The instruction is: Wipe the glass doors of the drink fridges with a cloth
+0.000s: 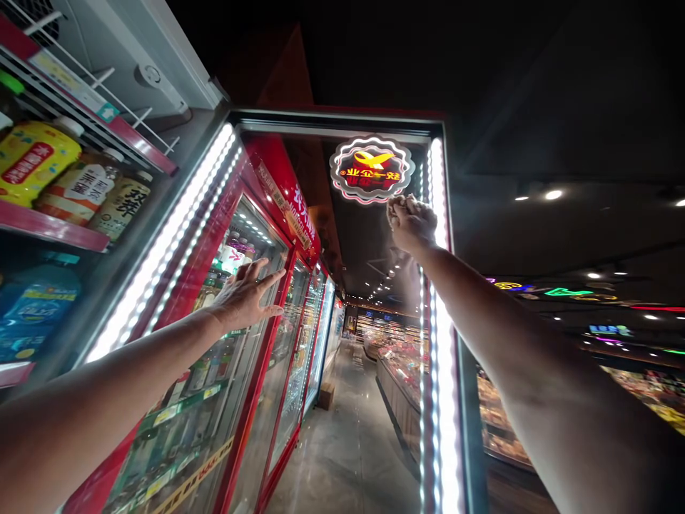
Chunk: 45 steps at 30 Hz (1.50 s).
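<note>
An open glass refrigerator door [342, 116] fills the middle of the view, edged by bright LED strips. High on its right side, my right hand [412, 232] presses a crumpled beige-grey cloth [411, 208] to the glass. Just above the cloth is an oval sticker [372, 169] with a yellow emblem and mirrored lettering. A hazy smear shows on the pane below that hand. My left hand [249, 296] has its fingers spread and holds nothing. It is before the left part of the glass; whether it touches the pane I cannot tell.
Shelves with bottled drinks [46, 153] stand inside the cabinet at left. Seen through the glass, a row of red-framed fridges [283, 357] lines the aisle [356, 428]. A cardboard box [326, 395] sits on the floor; a display counter [399, 385] runs along the right.
</note>
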### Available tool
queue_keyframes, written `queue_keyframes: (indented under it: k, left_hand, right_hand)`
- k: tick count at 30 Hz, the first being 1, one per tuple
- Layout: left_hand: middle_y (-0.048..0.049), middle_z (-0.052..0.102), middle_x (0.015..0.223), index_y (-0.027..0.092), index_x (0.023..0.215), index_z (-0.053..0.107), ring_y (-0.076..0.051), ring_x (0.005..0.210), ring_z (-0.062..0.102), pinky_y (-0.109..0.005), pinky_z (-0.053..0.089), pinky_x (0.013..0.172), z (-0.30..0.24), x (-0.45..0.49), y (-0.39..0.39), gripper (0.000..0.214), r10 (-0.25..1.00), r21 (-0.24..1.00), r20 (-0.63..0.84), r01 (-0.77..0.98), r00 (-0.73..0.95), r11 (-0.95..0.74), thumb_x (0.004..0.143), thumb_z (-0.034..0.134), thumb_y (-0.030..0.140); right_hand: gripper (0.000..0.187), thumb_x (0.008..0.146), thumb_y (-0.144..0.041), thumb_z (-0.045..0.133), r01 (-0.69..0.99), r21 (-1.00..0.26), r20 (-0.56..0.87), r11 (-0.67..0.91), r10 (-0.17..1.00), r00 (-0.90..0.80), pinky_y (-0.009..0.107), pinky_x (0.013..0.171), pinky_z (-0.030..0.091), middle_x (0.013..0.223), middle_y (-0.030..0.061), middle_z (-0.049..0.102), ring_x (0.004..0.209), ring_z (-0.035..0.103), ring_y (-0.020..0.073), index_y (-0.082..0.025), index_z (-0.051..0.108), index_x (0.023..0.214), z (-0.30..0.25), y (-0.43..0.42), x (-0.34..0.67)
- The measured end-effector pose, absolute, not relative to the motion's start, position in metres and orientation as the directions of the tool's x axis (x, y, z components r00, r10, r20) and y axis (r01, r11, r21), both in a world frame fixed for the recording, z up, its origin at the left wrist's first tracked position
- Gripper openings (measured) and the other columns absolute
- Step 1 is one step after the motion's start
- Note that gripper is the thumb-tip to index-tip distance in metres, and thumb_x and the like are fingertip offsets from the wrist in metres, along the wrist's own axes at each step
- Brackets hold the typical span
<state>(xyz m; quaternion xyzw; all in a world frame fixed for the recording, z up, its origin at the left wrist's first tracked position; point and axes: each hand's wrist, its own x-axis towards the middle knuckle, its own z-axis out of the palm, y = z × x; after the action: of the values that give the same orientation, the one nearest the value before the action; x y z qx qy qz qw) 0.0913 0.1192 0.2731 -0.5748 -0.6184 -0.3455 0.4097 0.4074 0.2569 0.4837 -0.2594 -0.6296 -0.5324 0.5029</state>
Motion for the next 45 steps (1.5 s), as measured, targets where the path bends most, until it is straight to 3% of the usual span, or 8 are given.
queue_keyframes:
  k: [2,7,13,18,25,32,38,45]
  left_hand:
    - [-0.0120,0.026,0.168,0.035,0.156,0.043,-0.045,0.152,0.029,-0.066,0.040,0.117,0.274,0.091,0.121,0.080,0.416,-0.029,0.909,0.996,-0.007,0.079,0.084,0.073,0.054]
    - [-0.0095,0.024,0.169,0.036,0.153,0.045,-0.047,0.153,0.026,-0.068,0.041,0.116,0.274,0.091,0.123,0.079,0.372,-0.047,0.928,0.998,0.026,0.047,0.082,0.077,0.048]
    - [-0.0094,0.020,0.170,0.040,0.159,0.032,-0.045,0.153,0.028,-0.064,0.043,0.118,0.274,0.098,0.125,0.091,0.327,-0.118,0.939,0.993,0.101,0.031,0.080,0.079,0.032]
    - [-0.0093,0.020,0.170,0.041,0.159,0.030,-0.041,0.154,0.027,-0.063,0.044,0.117,0.271,0.108,0.126,0.087,0.343,-0.147,0.930,0.989,0.129,0.027,0.084,0.071,0.021]
    - [-0.0060,0.020,0.171,0.042,0.157,0.034,-0.038,0.155,0.026,-0.060,0.040,0.121,0.269,0.126,0.127,0.086,0.367,-0.171,0.919,0.984,0.142,0.047,0.083,0.061,0.009]
    - [-0.0083,0.026,0.169,0.038,0.154,0.042,-0.039,0.153,0.029,-0.063,0.039,0.119,0.249,0.138,0.129,0.064,0.409,-0.165,0.900,0.986,0.150,0.002,0.093,0.059,0.031]
    - [-0.0123,0.028,0.167,0.034,0.153,0.044,-0.041,0.152,0.031,-0.066,0.035,0.120,0.239,0.156,0.134,0.063,0.396,-0.090,0.916,0.995,0.068,0.036,0.095,0.058,0.053]
    - [-0.0166,0.022,0.168,0.034,0.158,0.030,-0.042,0.154,0.025,-0.075,0.028,0.118,0.207,0.180,0.145,0.073,0.357,-0.001,0.934,0.996,-0.032,0.092,0.095,0.059,0.056]
  right_hand:
    - [0.052,0.105,-0.036,0.038,0.864,0.375,0.927,0.335,-0.158,-0.341,0.064,0.110,0.039,0.160,0.0136,0.049,0.139,0.047,0.0386,-0.026,0.050,0.155,0.480,0.250,0.377]
    - [0.048,0.108,-0.044,0.039,0.556,0.698,0.668,0.452,-0.129,-0.733,0.055,0.128,0.016,0.170,-0.0040,0.036,0.156,0.024,0.0271,-0.034,0.051,0.153,0.465,0.235,0.332]
    - [0.054,0.107,-0.032,0.031,0.872,0.247,0.967,0.422,-0.041,-0.253,0.070,0.124,0.015,0.167,0.0094,0.039,0.152,0.033,0.0370,-0.025,0.046,0.157,0.491,0.237,0.394]
    - [0.063,0.100,-0.023,0.040,0.881,0.323,0.939,0.347,-0.002,-0.344,0.065,0.125,0.025,0.171,0.0203,0.028,0.156,0.026,0.0446,-0.010,0.038,0.161,0.428,0.237,0.400]
    - [0.063,0.101,-0.022,0.038,0.868,0.295,0.944,0.400,0.018,-0.329,0.063,0.126,0.025,0.172,0.0133,0.027,0.159,0.023,0.0388,-0.017,0.035,0.164,0.452,0.247,0.416]
    - [0.061,0.099,-0.018,0.037,0.837,0.408,0.909,0.366,-0.079,-0.409,0.068,0.120,0.031,0.167,0.0262,0.033,0.154,0.029,0.0454,-0.005,0.042,0.159,0.393,0.248,0.434]
    - [0.062,0.096,-0.011,0.038,0.817,0.436,0.890,0.377,-0.047,-0.454,0.063,0.122,0.034,0.166,0.0265,0.035,0.152,0.036,0.0439,-0.002,0.043,0.158,0.388,0.238,0.450]
    - [0.062,0.093,-0.005,0.045,0.681,0.613,0.773,0.399,-0.127,-0.622,0.065,0.120,0.042,0.162,0.0187,0.046,0.150,0.039,0.0466,-0.010,0.053,0.154,0.270,0.232,0.470]
